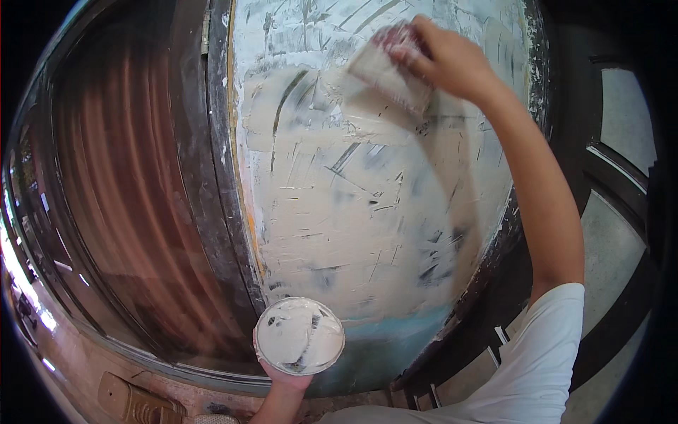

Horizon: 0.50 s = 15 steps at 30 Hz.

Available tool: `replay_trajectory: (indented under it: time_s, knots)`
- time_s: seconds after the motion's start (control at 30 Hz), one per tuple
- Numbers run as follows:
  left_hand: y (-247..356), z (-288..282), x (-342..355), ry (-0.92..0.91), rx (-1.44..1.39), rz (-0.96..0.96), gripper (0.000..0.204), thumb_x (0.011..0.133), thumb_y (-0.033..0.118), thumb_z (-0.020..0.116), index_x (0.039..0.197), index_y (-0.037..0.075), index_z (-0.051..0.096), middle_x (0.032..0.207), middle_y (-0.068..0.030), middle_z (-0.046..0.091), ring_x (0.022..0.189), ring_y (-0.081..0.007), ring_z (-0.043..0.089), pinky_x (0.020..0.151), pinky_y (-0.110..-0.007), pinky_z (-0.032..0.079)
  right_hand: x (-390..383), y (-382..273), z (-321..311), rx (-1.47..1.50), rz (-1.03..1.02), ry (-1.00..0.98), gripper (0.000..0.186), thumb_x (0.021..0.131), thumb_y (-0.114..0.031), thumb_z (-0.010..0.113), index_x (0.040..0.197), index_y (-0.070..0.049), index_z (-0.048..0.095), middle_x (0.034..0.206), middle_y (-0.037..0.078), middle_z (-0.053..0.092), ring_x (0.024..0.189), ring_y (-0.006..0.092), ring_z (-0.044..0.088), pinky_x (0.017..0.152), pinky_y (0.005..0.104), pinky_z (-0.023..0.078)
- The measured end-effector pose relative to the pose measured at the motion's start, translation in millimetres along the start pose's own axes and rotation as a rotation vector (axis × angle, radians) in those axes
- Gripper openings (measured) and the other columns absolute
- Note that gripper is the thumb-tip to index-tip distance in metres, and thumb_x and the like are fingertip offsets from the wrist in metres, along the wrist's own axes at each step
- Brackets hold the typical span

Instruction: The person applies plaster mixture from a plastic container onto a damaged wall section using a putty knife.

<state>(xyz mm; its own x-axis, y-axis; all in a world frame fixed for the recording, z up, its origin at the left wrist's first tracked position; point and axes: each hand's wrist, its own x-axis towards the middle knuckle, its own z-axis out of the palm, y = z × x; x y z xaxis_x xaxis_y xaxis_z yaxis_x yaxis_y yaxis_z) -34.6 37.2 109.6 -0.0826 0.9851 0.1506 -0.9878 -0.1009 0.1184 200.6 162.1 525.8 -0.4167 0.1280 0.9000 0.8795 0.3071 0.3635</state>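
Note:
My right hand [455, 62] is raised near the top of a wall panel, its fingers closed around the dark red handle of a wide putty knife [385, 76]. The blade is coated with pale putty and lies against the wall, or very close to it. Low in front of me, my left hand [289, 379] supports a round lid-like plate [343, 343] from below. Creamy putty covers the plate, with dark streaks showing through; most of the left fingers are hidden under it. Uneven cream putty coats the wall [339, 233], with dark gaps and scrape marks.
A dark-framed glass door with a reddish-brown curtain [123, 162] stands to the left. Dark wood with pale panels [628, 116] rises on the right. A bluish strip [395, 326] crosses the lower wall. A brown plastic stool or chair [134, 401] sits at lower left.

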Motion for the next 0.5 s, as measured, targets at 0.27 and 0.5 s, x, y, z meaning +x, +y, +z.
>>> replay_trajectory:
  time_s: [0.27, 0.5]
  knots:
    - [-12, -1, 4, 0.045, 0.027, -0.014, 0.059, 0.094, 0.053, 0.037, 0.131, 0.011, 0.055, 0.134, -0.0115, 0.057, 0.123, -0.0351, 0.053, 0.107, -0.053, 0.039, -21, -19, 8, -0.177, -0.131, -0.180, 0.044, 0.087, -0.052, 0.059, 0.104, -0.012, 0.050, 0.078, 0.010, 0.066, 0.075, 0.0334, 0.066, 0.063, 0.0448, 0.049]
    - [-8, 2, -1, 0.006, 0.017, -0.027, 0.061, 0.093, 0.054, 0.037, 0.132, 0.010, 0.055, 0.135, -0.0123, 0.056, 0.124, -0.0360, 0.051, 0.108, -0.054, 0.037, 8, -8, -41, -0.213, 0.087, -0.181, 0.049, 0.092, -0.046, 0.054, 0.110, -0.001, 0.055, 0.095, 0.024, 0.067, 0.091, 0.0398, 0.065, 0.078, 0.0482, 0.050]
